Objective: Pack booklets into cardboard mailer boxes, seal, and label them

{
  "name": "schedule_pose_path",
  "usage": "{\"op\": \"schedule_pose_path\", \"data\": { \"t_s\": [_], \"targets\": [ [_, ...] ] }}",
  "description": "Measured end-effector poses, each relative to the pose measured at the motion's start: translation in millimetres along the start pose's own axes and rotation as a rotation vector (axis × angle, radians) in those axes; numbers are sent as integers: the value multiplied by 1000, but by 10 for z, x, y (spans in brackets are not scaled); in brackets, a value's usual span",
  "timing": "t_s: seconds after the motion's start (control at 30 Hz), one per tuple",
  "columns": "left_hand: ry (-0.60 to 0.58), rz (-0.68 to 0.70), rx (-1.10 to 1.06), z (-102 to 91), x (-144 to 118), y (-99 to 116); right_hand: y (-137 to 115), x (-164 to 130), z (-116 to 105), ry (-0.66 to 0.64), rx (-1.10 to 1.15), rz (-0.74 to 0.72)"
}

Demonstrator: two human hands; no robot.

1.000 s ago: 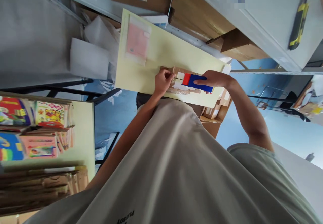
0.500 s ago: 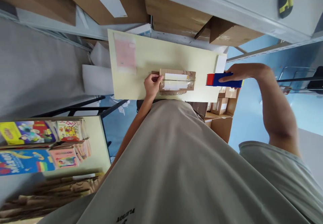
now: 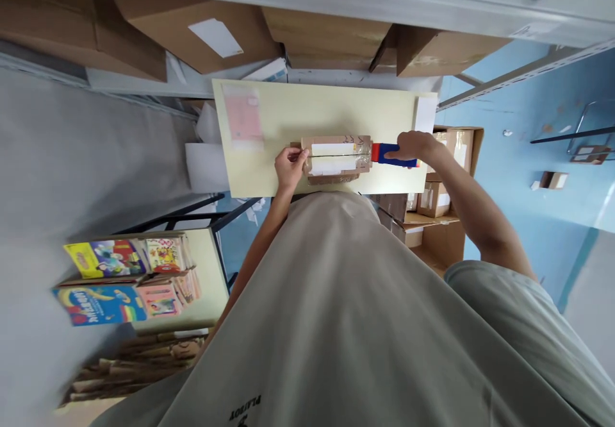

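A small cardboard box [image 3: 332, 167] with white labels and a lengthwise seam lies on the pale yellow tabletop [image 3: 317, 108]. My left hand [image 3: 290, 168] pinches its left end, thumb and fingers at the edge by the seam. In my right hand [image 3: 414, 145] is a blue tape dispenser [image 3: 394, 155] with a red front end. That red end meets the right end of the box, in line with the seam. Clear tape shows on the box's right part. Another taped cardboard piece [image 3: 333, 179] shows partly beneath the box's near side.
Large cartons [image 3: 331, 36] stand on a shelf behind the table, under a grey upper shelf [image 3: 413, 5]. A pink sheet [image 3: 243, 118] lies at the table's left. An open carton [image 3: 437, 199] with small boxes stands at right. Coloring books [image 3: 103, 302] sit on a lower-left side table.
My right hand has brought the tape dispenser leftward from beyond the table's right side to the box's right end. My left hand stays at the box's left end. The view has shifted slightly.
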State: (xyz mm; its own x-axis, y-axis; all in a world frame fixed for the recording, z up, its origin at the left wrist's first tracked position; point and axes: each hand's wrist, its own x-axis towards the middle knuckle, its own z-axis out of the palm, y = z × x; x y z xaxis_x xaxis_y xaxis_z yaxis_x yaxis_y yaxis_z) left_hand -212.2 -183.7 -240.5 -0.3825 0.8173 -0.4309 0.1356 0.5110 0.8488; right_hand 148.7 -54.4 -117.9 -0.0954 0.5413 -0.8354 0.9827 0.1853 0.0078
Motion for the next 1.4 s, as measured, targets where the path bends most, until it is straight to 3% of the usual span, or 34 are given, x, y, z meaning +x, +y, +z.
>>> {"op": "schedule_pose_path", "data": {
  "t_s": [0.17, 0.27, 0.37, 0.47, 0.53, 0.6, 0.7, 0.8, 0.87, 0.93, 1.03, 1.13, 1.23, 1.33, 1.4],
  "targets": [
    [31, 5, -5, -5, 19, -32, -358, -62, 357, 119, -177, 93],
    [49, 1, 9, 1, 25, -42, -460, -159, 541, 124, -135, 133],
    [46, 0, 33, 8, 24, -16, -459, -295, 604, 177, -66, 138],
    [32, -30, 54, 0, 20, 82, -425, -484, 520, 290, -35, 132],
    [59, -31, 84, -15, 17, 212, -419, -642, 394, 380, -24, 131],
    [110, 68, 126, -19, 5, 419, -435, -817, 224, 476, -8, 134],
    [60, 445, 143, 44, -44, 908, -497, -1061, -87, 637, 39, 142],
    [-58, 912, 149, 223, -110, 1579, -577, -1191, -457, 819, 99, 121],
    [-91, 1101, 140, 395, -117, 2048, -621, -1174, -745, 944, 142, 76],
    [-118, 1196, 132, 580, -67, 2463, -650, -1078, -1065, 1061, 191, 19],
    [-135, 1198, 147, 815, 100, 2902, -675, -857, -1556, 1183, 242, -41],
    [-154, 1119, 174, 938, 264, 3092, -727, -631, -1926, 1217, 176, -50],
    [-187, 1062, 191, 948, 300, 3073, -833, -420, -2100, 1189, 74, -53],
    [-226, 1016, 188, 879, 220, 2875, -909, -239, -2166, 1113, 45, -73],
    [-243, 951, 177, 763, 165, 2615, -886, -168, -2178, 1102, 61, -98]
  ]
}}
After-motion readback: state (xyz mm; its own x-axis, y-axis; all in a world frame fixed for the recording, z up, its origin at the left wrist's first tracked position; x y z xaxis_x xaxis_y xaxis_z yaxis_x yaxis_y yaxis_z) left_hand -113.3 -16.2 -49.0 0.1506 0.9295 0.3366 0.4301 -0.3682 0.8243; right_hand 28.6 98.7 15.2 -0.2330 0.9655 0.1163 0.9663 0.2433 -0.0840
